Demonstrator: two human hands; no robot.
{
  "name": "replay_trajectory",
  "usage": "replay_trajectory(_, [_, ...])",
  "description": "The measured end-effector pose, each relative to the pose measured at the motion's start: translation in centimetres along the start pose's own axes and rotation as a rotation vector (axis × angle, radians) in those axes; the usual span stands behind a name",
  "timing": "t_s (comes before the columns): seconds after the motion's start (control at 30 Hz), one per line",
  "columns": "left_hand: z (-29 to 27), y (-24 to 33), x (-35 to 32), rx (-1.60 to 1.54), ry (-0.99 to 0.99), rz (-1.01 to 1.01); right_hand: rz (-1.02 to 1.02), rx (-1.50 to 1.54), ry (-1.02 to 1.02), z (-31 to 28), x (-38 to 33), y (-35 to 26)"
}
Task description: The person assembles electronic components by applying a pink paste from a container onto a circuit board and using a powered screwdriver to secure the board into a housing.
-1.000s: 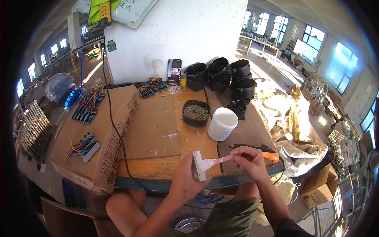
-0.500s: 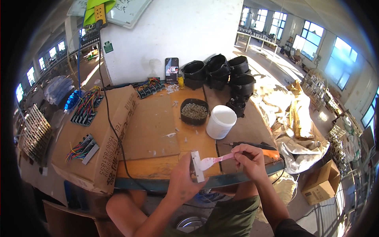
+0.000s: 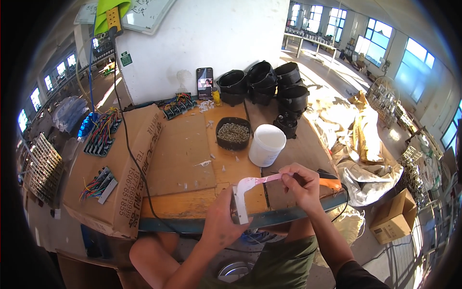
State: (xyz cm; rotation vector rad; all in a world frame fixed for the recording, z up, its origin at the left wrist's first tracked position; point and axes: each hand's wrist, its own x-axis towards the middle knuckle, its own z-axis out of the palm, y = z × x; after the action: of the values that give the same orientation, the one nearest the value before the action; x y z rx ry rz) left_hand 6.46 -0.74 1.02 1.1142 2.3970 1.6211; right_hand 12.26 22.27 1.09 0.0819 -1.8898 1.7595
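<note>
Near the table's front edge, my left hand is closed around a small rectangular block with a pale face turned to the right. My right hand pinches the end of a pink spatula. White paste coats the spatula's blade, which lies against the upper end of the block. Beyond the hands stands an open white plastic tub. A tool with an orange handle lies behind my right hand, which partly hides it.
A black dish of small beadlike pieces sits left of the tub. Black round housings are stacked behind. A phone leans on the white wall. Wired modules lie on a cardboard box at left, and a black cable crosses it.
The spatula blade has moved from the middle of the block's face up to its upper end. My right hand has risen slightly. The whole view has shifted a little.
</note>
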Motion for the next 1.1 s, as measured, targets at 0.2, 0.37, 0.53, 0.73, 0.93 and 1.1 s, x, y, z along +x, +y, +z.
replay_trajectory(0.2, [-0.1,-0.2,0.0,0.037,-0.044,-0.001,0.131,0.084,0.043,-0.2,-0.3,0.9])
replay_trajectory(0.37, [0.1,-0.4,-0.1,-0.035,-0.03,-0.064,0.43,0.166,0.004,0.0,-1.8,0.4])
replay_trajectory(0.53, [0.1,-0.8,-0.4,-0.022,-0.015,-0.076,0.586,0.23,0.008,0.5,-3.4,-0.5])
replay_trajectory(0.73, [0.4,-1.3,-0.4,0.074,0.07,0.031,0.588,0.196,0.009,0.6,-4.5,-1.3])
replay_trajectory(0.93, [0.1,-0.9,-0.2,0.024,0.08,0.011,0.47,0.147,-0.002,0.7,-5.2,-1.1])
replay_trajectory(1.1, [-0.1,-1.1,-0.4,-0.002,0.05,-0.011,0.394,0.138,-0.016,0.5,-5.6,-0.6])
